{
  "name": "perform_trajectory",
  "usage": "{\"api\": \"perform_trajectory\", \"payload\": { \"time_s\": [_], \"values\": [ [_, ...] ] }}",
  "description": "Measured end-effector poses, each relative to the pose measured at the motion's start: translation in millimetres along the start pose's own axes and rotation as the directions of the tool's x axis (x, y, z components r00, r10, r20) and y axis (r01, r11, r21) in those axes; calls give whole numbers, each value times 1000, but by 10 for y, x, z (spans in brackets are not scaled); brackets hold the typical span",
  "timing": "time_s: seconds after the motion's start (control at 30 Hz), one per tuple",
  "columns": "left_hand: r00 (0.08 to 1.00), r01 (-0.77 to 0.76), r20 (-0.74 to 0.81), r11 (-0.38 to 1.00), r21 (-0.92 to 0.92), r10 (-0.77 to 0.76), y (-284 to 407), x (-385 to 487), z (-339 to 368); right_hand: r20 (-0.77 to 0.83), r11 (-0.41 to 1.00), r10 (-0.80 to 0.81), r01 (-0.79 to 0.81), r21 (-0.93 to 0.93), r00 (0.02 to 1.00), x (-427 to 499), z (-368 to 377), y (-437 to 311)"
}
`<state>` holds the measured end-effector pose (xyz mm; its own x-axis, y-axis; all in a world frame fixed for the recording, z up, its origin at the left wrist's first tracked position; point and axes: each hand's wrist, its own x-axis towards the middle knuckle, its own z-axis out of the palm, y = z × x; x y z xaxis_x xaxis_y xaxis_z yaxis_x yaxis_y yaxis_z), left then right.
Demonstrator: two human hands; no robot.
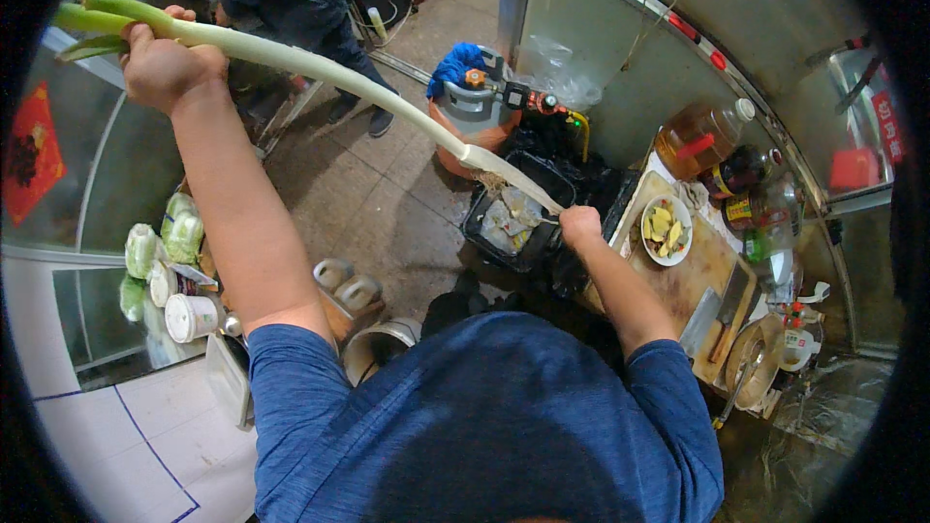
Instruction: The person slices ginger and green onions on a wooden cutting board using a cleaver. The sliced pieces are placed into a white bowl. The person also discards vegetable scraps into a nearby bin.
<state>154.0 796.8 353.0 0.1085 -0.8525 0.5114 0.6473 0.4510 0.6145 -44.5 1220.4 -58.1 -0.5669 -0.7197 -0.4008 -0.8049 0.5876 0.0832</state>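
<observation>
A long green onion (327,73) stretches across the view from upper left toward the middle. My left hand (173,62) is closed around its upper part, where the green leaves branch. Pale outer skin (512,176) is drawn away from the onion's lower end in a strip. My right hand (581,226) grips the far tip of that strip. Brown roots (491,179) hang beside the strip. Below them stands a black-lined trash bin (488,243) with plastic and food scraps inside.
Right of me, a cutting board (639,290) bears a white plate of sliced ginger (667,230) and a cleaver (701,323). Bottles (701,138) line the wall. A gas cylinder (476,116) stands ahead. Another person (290,0) is at upper left; wrapped cabbages (182,229) are at left.
</observation>
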Motion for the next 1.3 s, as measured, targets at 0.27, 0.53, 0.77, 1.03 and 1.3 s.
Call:
{"api": "perform_trajectory", "payload": {
  "time_s": [0.27,0.53,0.77,1.03,1.3],
  "values": [
    [998,-59,-8,997,-47,59,254,27,123,141,994,105,-100,-38,984,98,28,85],
    [993,-22,116,998,-56,29,426,122,163,168,980,178,-190,53,970,-6,46,138],
    [911,179,411,936,-304,-41,-1,-595,122,-150,962,197,-161,222,969,-89,-1108,118],
    [721,599,648,692,-404,-246,-174,-1277,276,-816,563,-82,703,435,571,-489,-2765,-808],
    [707,678,607,591,-437,-363,-291,-1694,354,-717,173,-31,710,683,697,-642,-2912,-1104]
  ]
}}
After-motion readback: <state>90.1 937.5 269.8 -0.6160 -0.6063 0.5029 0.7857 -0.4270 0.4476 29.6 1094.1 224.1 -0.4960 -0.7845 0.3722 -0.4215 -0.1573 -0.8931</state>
